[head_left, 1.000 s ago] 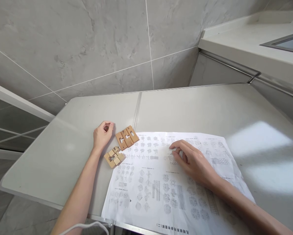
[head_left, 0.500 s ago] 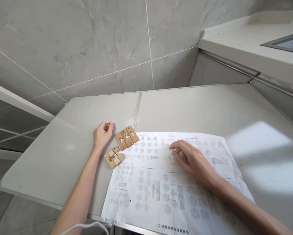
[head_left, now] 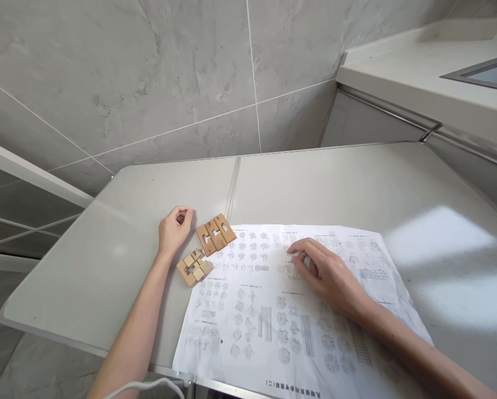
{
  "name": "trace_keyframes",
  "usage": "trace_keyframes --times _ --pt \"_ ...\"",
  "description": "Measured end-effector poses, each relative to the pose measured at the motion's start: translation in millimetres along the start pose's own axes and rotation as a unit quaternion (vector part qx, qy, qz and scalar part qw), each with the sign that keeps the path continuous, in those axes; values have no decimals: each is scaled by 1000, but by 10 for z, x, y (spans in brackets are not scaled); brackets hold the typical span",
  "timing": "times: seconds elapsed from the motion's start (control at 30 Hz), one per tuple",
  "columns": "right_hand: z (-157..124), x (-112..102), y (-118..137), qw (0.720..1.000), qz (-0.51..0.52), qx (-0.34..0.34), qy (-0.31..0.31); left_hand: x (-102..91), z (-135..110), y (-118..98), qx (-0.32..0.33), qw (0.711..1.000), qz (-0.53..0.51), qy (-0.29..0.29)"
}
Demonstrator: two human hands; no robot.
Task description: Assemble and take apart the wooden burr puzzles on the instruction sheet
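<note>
Bare hands and wooden pieces on a pale table (head_left: 86, 260), left to right. The left hand (head_left: 175, 230) lies loosely curled, thumb near forefinger; its inside is hidden, so whether it has hold of anything cannot be told. Just beside it, on the viewer's side, the lower wooden group (head_left: 198, 273) (pale blocks about a small gap, one marked 3) straddles the left edge of the printed sheet (head_left: 269, 282). Beyond this lies the upper wooden group (head_left: 218, 241): three slotted flat pieces side by side, at the sheet's upper-left corner. The right hand (head_left: 327, 271) rests over the sheet, half open, thumb apart from the fingers, with nothing seen in its grasp. For good handling, keep both hands relaxed and clear of the wooden groups, so their alignment is preserved; light pressure should suffice to hold the creased sheet flat, with fingers off the diagrams.
</note>
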State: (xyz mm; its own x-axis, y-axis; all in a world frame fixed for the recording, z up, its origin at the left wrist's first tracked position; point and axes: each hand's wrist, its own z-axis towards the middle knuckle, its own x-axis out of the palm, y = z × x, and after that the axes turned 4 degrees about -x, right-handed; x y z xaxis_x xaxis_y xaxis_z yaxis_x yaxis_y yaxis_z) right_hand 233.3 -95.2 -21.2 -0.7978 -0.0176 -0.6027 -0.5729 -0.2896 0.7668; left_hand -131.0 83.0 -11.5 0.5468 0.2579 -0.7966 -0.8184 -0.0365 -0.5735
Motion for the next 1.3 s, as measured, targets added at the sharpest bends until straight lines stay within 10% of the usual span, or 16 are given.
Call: trace_keyframes --times 0.43,0.67,1.3 --pt "29 -11 21 1000 7 -10 -4 -298 -467 -302 33 987 -33 156" --pt "38 -18 29 1000 10 -11 -7 -364 -708 -524 122 941 128 288" --pt "42 -23 30 1000 23 -6 -2 -49 -802 -877 277 890 173 318"
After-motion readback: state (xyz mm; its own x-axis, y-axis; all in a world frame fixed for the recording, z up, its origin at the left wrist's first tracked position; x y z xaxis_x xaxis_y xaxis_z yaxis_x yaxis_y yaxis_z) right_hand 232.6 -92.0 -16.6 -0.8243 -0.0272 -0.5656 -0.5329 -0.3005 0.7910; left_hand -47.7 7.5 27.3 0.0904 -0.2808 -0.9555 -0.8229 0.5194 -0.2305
